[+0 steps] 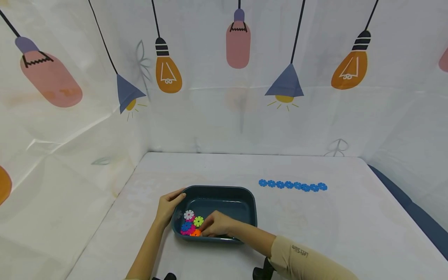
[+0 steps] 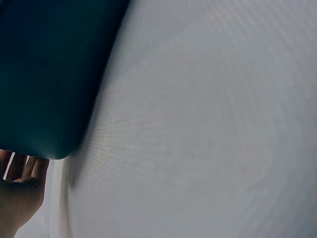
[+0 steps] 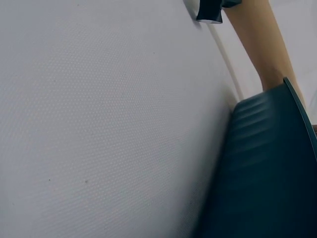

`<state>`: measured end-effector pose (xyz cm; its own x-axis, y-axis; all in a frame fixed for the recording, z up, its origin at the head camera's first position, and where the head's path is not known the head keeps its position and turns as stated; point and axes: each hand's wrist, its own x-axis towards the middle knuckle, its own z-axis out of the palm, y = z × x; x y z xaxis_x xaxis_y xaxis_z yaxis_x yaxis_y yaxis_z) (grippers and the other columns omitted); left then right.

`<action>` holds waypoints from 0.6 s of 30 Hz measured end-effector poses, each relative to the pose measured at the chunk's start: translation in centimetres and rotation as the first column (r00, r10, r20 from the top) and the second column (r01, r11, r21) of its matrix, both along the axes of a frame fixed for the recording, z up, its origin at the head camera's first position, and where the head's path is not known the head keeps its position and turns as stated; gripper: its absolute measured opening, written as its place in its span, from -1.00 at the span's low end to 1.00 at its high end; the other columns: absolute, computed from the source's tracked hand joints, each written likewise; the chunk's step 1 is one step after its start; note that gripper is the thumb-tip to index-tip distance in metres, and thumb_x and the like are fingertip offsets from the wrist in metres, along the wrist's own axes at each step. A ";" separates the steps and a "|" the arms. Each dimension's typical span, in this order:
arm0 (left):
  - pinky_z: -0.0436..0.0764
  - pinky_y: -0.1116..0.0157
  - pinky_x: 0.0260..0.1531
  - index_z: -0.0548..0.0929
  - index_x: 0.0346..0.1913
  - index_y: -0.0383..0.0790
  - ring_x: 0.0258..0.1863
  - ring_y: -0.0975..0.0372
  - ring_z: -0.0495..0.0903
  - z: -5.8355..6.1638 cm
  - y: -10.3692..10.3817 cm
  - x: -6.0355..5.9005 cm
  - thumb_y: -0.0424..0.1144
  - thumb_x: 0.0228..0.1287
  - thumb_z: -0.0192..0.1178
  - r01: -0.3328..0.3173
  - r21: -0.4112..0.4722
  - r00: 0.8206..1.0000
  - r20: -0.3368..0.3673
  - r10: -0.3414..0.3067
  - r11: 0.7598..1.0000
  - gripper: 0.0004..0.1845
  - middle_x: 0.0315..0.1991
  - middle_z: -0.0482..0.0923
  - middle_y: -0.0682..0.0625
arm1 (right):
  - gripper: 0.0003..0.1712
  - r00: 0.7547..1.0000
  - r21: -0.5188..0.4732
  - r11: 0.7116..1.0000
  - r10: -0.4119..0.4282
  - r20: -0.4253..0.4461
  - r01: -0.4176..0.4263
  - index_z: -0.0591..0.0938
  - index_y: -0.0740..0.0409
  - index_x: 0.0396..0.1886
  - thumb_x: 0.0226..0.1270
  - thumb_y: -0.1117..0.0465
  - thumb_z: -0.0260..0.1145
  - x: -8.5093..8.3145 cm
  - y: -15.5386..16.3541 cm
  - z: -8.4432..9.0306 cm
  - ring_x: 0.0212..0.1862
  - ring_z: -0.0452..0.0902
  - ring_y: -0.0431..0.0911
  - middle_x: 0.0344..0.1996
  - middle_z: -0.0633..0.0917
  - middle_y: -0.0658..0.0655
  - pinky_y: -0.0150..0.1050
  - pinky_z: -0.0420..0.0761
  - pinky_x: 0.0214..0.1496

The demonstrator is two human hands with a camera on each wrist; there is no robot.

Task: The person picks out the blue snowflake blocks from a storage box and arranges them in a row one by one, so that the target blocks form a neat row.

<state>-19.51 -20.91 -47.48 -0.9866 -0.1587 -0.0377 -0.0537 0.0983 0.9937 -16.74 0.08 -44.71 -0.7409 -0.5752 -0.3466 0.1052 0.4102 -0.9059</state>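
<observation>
Left hand (image 1: pixel 169 205) grips tray (image 1: pixel 224 193) rim; right hand (image 1: pixel 217 224) among colored discs (image 1: pixel 191 224) inside, grip seemingly unclear.

White table (image 1: pixel 350 233) backed by lamp-printed curtain (image 1: pixel 217 109).

Row of blue gear discs (image 1: pixel 292 185) on white table (image 1: pixel 315 233); lamp-print backdrop (image 1: pixel 238 97) behind.

Tray (image 1: pixel 250 202) near table (image 1: pixel 315 241) front; discs (image 1: pixel 191 224) inside; disc row (image 1: pixel 292 185) behind right.
</observation>
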 end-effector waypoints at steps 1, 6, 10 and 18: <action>0.50 0.56 -0.09 0.56 0.14 -0.36 -0.12 0.51 0.55 0.0 0.0 0.0 -0.26 0.27 0.21 0.000 0.000 1.000 -0.001 0.000 1.000 -0.59 0.13 0.52 -0.21 | -0.84 1.000 -0.005 1.000 -0.003 0.002 0.003 0.71 0.40 -0.30 0.07 0.45 0.37 0.0 0.0 0.1 -0.57 0.44 -0.21 -0.44 0.70 0.10 -0.44 0.54 -0.50; 0.49 0.56 -0.09 0.56 0.14 -0.37 -0.15 0.53 0.54 -0.1 -0.1 -0.1 -0.26 0.27 0.21 0.004 0.000 1.000 -0.010 -0.004 1.000 -0.59 0.14 0.51 -0.21 | -0.84 0.999 -0.006 1.000 -0.030 0.017 0.030 0.71 0.41 -0.31 0.05 0.46 0.38 0.0 -0.1 0.2 -0.54 0.49 -0.20 -0.44 0.69 0.08 -0.33 0.63 -0.41; 0.48 0.56 -0.07 0.55 0.15 -0.36 -0.13 0.54 0.54 -0.1 -0.1 -0.2 -0.25 0.28 0.20 0.006 -0.010 1.000 -0.011 -0.007 1.000 -0.59 0.14 0.51 -0.20 | -0.85 0.998 -0.015 0.999 -0.050 0.035 0.051 0.71 0.41 -0.34 0.04 0.44 0.40 -0.1 -0.2 0.1 -0.53 0.52 -0.19 -0.47 0.69 0.08 -0.28 0.66 -0.37; 0.50 0.56 -0.09 0.56 0.14 -0.37 -0.15 0.54 0.55 -0.2 -0.1 -0.2 -0.28 0.28 0.20 0.002 0.013 1.000 -0.005 -0.002 1.000 -0.61 0.14 0.51 -0.22 | -0.87 0.996 -0.001 0.997 -0.081 0.040 0.081 0.71 0.38 -0.38 0.02 0.42 0.42 0.0 -0.7 0.0 -0.54 0.54 -0.20 -0.49 0.68 0.08 -0.32 0.65 -0.43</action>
<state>-19.69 -21.03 -47.70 -0.9870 -0.1567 -0.0345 -0.0484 0.0858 0.9951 -16.79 -0.62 -44.69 -0.7708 -0.5146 -0.3756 0.1743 0.3968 -0.9012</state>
